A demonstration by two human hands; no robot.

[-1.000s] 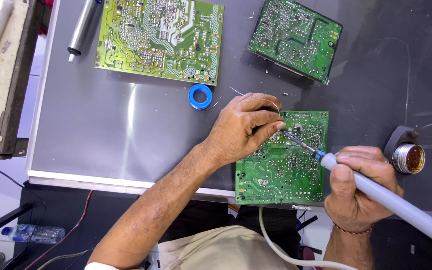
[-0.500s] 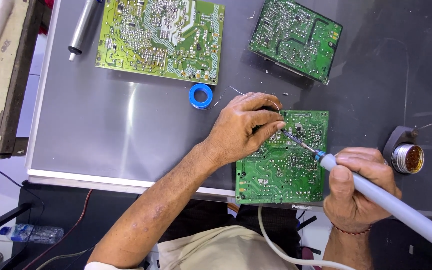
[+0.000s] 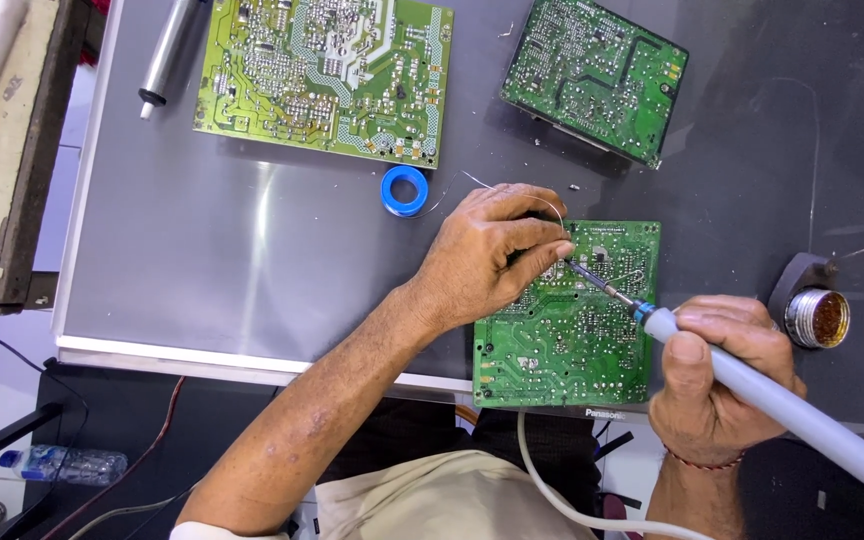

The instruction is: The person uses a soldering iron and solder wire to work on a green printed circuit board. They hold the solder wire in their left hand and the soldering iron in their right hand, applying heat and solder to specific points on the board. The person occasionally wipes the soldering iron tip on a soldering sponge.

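table edge: grey worktop [image 3: 202, 260] ending in a pale front lip near the body, left rim beside a worn wooden bench [image 3: 2, 150].
open room: wide bare stretch of worktop left of the hands, below the large yellow-green circuit board [image 3: 322, 75]; tighter on the right, between the tilted dark green board [image 3: 597, 80] and the round tin of brass cleaning wool [image 3: 817, 318].
small green circuit board [image 3: 567, 325]: solder side up, lying at the front edge, near end hanging slightly past the lip.
left hand [image 3: 487, 255]: forearm reaching in from lower left, palm down over the board's upper left corner, fingertips pinched together on thin solder wire [image 3: 512, 190] that loops back to a blue spool [image 3: 405, 190].
right hand [image 3: 722, 375]: at the board's right edge, fingers wrapped tight around a grey soldering iron [image 3: 782, 405], thumb along its top.
iron tip: slanting up-left, meeting the board just beside the left fingertips.
far left: metal cylinder [image 3: 167, 50] lying near the top edge.
below table: plastic bottle [image 3: 62, 465] on the floor, white cable [image 3: 552, 490] trailing down.
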